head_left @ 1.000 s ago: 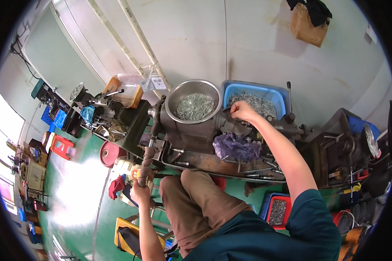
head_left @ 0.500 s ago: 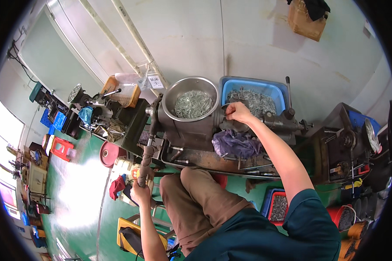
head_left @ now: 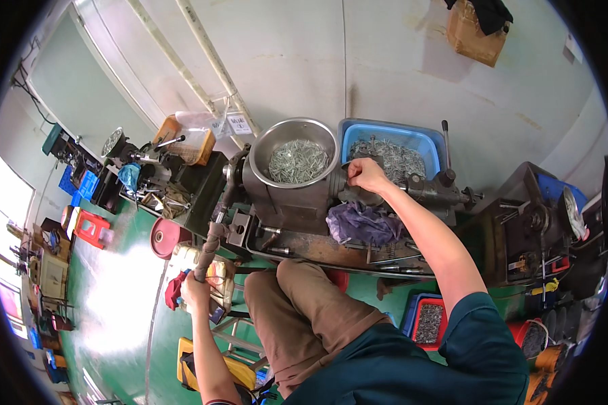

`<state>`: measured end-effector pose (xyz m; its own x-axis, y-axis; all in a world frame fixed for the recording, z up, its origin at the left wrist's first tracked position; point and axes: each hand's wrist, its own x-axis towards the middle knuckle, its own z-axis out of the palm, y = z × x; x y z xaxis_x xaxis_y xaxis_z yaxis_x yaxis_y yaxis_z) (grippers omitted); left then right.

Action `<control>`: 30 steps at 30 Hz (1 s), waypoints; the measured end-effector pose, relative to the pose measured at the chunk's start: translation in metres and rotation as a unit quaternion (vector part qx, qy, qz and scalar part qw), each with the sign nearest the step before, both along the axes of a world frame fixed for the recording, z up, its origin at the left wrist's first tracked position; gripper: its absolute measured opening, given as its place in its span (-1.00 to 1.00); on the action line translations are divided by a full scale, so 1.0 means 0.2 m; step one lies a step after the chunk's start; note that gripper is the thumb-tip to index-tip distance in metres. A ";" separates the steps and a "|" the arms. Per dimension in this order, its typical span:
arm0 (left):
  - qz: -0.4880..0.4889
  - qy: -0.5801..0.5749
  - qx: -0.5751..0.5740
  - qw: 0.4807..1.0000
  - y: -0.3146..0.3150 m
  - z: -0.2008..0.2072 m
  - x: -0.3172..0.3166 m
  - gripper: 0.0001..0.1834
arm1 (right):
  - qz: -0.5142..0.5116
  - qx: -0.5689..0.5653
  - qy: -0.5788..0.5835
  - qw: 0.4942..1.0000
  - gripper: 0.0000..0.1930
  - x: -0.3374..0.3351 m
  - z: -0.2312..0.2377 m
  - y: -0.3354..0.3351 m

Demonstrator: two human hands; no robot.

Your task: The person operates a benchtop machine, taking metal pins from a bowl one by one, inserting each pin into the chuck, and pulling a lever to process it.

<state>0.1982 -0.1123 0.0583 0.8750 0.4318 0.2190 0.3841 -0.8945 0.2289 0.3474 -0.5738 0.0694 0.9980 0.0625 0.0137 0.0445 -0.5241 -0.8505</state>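
My left hand [head_left: 194, 291] grips the lower end of a long machine lever [head_left: 211, 248] wrapped in brownish cloth or tape. The lever slants up to the left end of a dark bench lathe [head_left: 287, 206]. At the lathe's right side my right hand [head_left: 366, 175] is closed, fingertips pinched together by the spindle end; anything between them is too small or hidden. A steel bowl [head_left: 260, 162] sits on top of the lathe, holding many small silvery metal pins [head_left: 298, 162]. Just below my right hand lies a crumpled purple rag [head_left: 363, 223].
Behind the lathe stands a blue basket [head_left: 434, 154] of metal parts. Tools lie in the lathe's tray [head_left: 317, 254]. Other machines stand left [head_left: 175, 182] and right [head_left: 520, 229]. On the green floor are a red bin [head_left: 422, 343] of small parts and a yellow stool [head_left: 233, 370].
My left hand has swung the wrapped lever down and to the left. The right hand stays by the spindle end, almost unmoved. The whole view has shifted slightly.
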 end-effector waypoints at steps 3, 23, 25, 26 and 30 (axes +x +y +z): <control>0.010 0.027 0.010 1.000 0.09 0.00 0.05 -0.85 | 0.010 0.002 -0.003 1.000 -0.84 0.00 0.03 -0.01; 0.007 0.039 0.002 0.999 0.11 -0.01 0.06 -0.84 | -0.357 -0.461 -0.112 0.805 -0.59 -0.69 0.18 -1.15; 0.007 0.039 0.000 0.999 0.11 -0.01 0.05 -0.84 | -0.352 -0.472 -0.097 0.802 -0.59 -0.85 0.22 -1.15; 0.008 0.033 -0.004 0.999 0.11 -0.01 0.05 -0.85 | -0.327 -0.491 -0.079 0.804 -0.58 -0.91 0.25 -1.14; 0.010 0.026 0.000 1.000 0.10 -0.02 0.05 -0.85 | -0.310 -0.490 -0.031 0.814 -0.52 -1.02 0.30 -1.07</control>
